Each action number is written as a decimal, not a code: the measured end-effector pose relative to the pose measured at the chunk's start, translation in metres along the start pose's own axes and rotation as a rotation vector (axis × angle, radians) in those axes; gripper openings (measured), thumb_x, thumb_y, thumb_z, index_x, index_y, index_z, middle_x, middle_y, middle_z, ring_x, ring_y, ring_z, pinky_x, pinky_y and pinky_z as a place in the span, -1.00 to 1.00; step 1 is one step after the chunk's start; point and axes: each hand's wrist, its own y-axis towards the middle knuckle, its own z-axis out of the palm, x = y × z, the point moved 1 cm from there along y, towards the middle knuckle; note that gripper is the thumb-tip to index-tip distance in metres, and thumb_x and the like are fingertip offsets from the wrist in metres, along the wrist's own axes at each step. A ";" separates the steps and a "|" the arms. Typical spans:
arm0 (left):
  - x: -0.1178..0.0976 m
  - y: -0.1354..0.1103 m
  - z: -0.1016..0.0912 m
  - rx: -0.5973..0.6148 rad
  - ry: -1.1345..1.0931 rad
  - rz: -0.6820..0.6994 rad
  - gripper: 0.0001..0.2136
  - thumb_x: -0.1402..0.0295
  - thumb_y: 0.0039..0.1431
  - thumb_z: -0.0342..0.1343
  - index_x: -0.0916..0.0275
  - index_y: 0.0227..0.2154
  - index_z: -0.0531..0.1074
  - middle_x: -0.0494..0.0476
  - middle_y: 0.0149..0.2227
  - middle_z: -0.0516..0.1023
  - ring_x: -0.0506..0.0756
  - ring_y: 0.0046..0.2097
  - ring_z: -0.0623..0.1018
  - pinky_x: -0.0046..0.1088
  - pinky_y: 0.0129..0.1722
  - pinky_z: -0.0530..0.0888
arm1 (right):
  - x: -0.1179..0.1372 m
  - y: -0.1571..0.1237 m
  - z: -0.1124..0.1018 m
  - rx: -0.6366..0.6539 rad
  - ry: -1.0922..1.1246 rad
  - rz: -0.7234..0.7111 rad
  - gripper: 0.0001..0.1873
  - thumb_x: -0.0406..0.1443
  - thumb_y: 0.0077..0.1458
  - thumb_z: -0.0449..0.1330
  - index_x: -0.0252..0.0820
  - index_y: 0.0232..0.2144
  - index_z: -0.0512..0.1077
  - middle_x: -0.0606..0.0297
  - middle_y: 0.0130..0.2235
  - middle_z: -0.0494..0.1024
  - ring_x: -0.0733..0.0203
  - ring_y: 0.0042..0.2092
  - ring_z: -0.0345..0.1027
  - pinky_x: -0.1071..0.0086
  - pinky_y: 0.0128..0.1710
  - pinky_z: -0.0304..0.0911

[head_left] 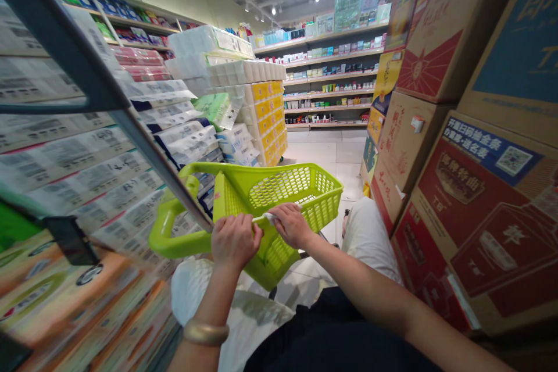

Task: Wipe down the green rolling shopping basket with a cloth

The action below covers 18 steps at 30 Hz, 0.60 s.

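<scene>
A lime green plastic shopping basket (300, 186) lies tilted in front of me over my knees. My left hand (234, 241) is closed in a fist at the basket's near rim, with a gold bangle on the wrist. My right hand (291, 224) is closed in a pinch next to it. Between the two hands runs a small white strip or cloth (267, 218), pressed on the rim. What exactly the strip is, I cannot make out.
Stacked cardboard cartons (462, 174) wall off the right side. Shelves of packaged paper goods (87, 174) rise on the left, with toilet roll packs (244, 81) piled ahead. A tiled aisle (331, 157) leads to far shelves (331, 81) of small bottles.
</scene>
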 end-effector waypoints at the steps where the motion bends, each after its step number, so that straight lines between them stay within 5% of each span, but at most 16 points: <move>1: 0.001 0.000 0.000 -0.004 -0.009 -0.001 -0.81 0.34 0.15 -0.05 0.21 -0.49 0.41 0.15 -0.50 0.47 0.18 -0.36 0.42 -0.24 -0.24 0.17 | -0.010 -0.004 -0.005 0.003 -0.025 0.008 -0.77 -0.33 0.23 0.01 -0.12 -0.10 0.38 0.22 -0.12 0.48 0.14 -0.07 0.24 0.28 -0.02 0.05; 6: 0.001 0.000 0.002 -0.021 -0.046 -0.021 -0.83 0.34 0.12 -0.03 0.20 -0.50 0.41 0.15 -0.52 0.46 0.18 -0.37 0.41 -0.24 -0.25 0.18 | -0.042 -0.018 -0.020 -0.040 -0.133 0.126 -0.79 -0.33 0.22 0.00 -0.12 -0.16 0.40 0.20 -0.15 0.48 0.11 -0.07 0.24 0.26 -0.01 0.03; 11: -0.001 0.001 0.002 -0.017 0.011 -0.019 -0.81 0.33 0.13 -0.04 0.20 -0.52 0.40 0.13 -0.51 0.47 0.16 -0.38 0.41 -0.24 -0.24 0.18 | -0.010 -0.007 -0.001 -0.155 -0.112 0.281 -0.79 -0.34 0.23 -0.04 -0.15 -0.27 0.40 0.21 -0.27 0.47 0.09 -0.14 0.22 0.26 -0.06 0.05; 15: 0.001 0.000 0.000 -0.015 0.029 -0.012 -0.81 0.33 0.14 -0.04 0.21 -0.50 0.41 0.13 -0.51 0.48 0.17 -0.37 0.43 -0.24 -0.24 0.18 | 0.024 0.007 0.015 -0.107 -0.013 0.158 -0.81 -0.35 0.23 -0.01 -0.13 -0.21 0.39 0.24 -0.22 0.48 0.12 -0.13 0.22 0.27 -0.05 0.06; 18: 0.004 -0.002 -0.002 -0.021 0.028 -0.004 -0.82 0.33 0.14 -0.03 0.21 -0.50 0.41 0.13 -0.51 0.48 0.17 -0.37 0.43 -0.25 -0.24 0.18 | 0.023 0.008 0.011 -0.044 0.000 0.061 -0.80 -0.35 0.24 -0.01 -0.13 -0.15 0.39 0.24 -0.18 0.49 0.14 -0.12 0.24 0.28 -0.05 0.07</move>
